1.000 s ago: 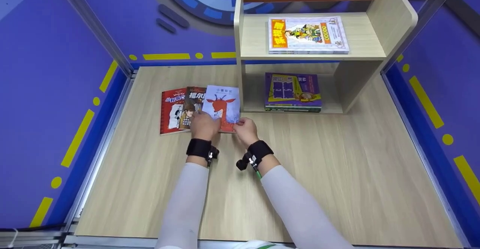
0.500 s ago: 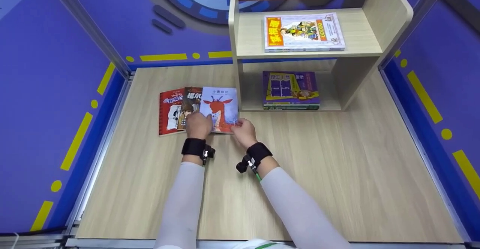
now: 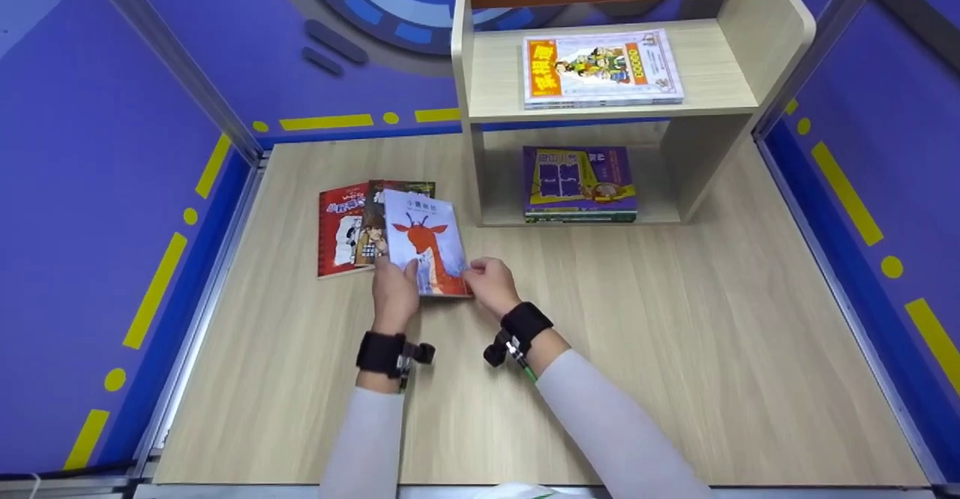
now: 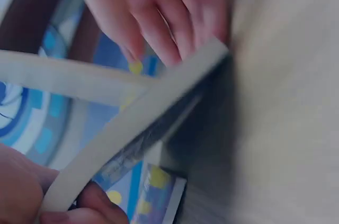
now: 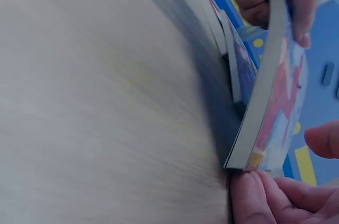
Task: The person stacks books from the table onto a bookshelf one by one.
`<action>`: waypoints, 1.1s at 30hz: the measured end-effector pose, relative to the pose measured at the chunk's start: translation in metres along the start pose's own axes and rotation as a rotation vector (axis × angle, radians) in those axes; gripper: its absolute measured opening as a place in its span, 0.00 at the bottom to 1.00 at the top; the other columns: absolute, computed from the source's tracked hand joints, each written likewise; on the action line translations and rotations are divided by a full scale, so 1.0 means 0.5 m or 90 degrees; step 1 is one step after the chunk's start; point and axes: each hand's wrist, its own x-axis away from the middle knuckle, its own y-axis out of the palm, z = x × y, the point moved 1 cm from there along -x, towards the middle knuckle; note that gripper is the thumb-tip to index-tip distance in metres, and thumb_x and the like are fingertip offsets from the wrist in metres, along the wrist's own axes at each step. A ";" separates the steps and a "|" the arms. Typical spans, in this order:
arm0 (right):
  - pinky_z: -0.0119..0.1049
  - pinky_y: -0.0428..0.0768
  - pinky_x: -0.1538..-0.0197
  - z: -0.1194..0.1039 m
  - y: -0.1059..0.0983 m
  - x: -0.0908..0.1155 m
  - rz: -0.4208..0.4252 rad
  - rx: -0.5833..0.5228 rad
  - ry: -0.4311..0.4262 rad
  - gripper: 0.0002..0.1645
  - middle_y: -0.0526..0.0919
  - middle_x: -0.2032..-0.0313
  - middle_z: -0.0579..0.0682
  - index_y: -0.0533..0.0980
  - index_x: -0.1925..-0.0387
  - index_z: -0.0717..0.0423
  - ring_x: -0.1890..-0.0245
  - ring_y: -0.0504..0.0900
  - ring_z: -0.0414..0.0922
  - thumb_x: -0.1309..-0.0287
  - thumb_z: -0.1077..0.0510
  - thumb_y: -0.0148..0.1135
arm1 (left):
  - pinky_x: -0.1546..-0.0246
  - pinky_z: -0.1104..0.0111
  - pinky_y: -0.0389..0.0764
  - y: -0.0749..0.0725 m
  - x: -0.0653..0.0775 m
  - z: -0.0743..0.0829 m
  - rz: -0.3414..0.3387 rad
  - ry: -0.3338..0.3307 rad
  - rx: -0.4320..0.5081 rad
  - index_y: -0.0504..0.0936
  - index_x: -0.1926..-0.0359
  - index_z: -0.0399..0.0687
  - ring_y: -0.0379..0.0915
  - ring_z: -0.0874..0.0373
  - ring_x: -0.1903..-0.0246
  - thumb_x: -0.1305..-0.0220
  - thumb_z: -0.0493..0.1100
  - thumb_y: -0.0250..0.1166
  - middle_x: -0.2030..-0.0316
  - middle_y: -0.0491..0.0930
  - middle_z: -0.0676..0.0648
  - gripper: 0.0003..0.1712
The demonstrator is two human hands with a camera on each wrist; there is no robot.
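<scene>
A book with a red deer on its pale blue cover is raised and tilted, its near edge toward me. My left hand pinches its left edge, thumb on the cover and fingers underneath, as the left wrist view shows. At the opposite lower corner, the fingers of my right hand touch the book's edge; in the right wrist view the right thumb stands apart from the cover. Behind it lie a red book and, overlapping that, a dark brown book, partly hidden by the deer book.
A wooden two-level shelf stands at the back right. White comic-style books lie stacked on its upper board, purple and green ones on the lower. Blue-purple panels enclose the wooden table.
The deer book has come up off the others, moved toward me and tilted, with both hands moving along. More of the brown book now shows behind it. The red book stays put.
</scene>
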 end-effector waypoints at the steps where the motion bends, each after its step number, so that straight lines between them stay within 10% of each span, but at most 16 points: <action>1: 0.44 0.84 0.39 0.004 -0.002 0.007 -0.002 -0.002 0.005 0.22 0.89 0.49 0.62 0.82 0.43 0.70 0.47 0.87 0.52 0.33 0.58 0.66 | 0.43 0.40 0.79 -0.005 0.015 0.000 -0.004 0.009 0.008 0.67 0.38 0.20 0.81 0.27 0.48 0.22 0.43 0.62 0.51 0.82 0.21 0.28; 16: 0.31 0.85 0.58 0.044 -0.084 0.127 -0.054 -0.316 0.010 0.20 0.86 0.63 0.52 0.74 0.41 0.78 0.63 0.85 0.40 0.27 0.66 0.56 | 0.59 0.62 0.79 -0.040 0.187 -0.011 -0.175 0.000 0.129 0.71 0.45 0.32 0.77 0.54 0.61 0.19 0.44 0.60 0.60 0.79 0.40 0.17; 28: 0.36 0.87 0.67 0.090 -0.246 0.174 -0.005 -0.411 0.070 0.13 0.87 0.64 0.49 0.77 0.47 0.64 0.69 0.86 0.42 0.24 0.60 0.54 | 0.49 0.64 0.80 -0.003 0.197 -0.012 -0.447 0.083 0.193 0.70 0.34 0.38 0.80 0.55 0.53 0.18 0.49 0.58 0.50 0.83 0.41 0.23; 33: 0.30 0.83 0.64 0.085 -0.317 0.175 -0.097 -0.289 0.012 0.11 0.86 0.65 0.47 0.80 0.55 0.64 0.66 0.84 0.40 0.23 0.60 0.56 | 0.47 0.64 0.82 -0.008 0.181 0.000 -0.553 0.128 0.146 0.70 0.35 0.41 0.80 0.55 0.50 0.19 0.52 0.59 0.47 0.83 0.44 0.24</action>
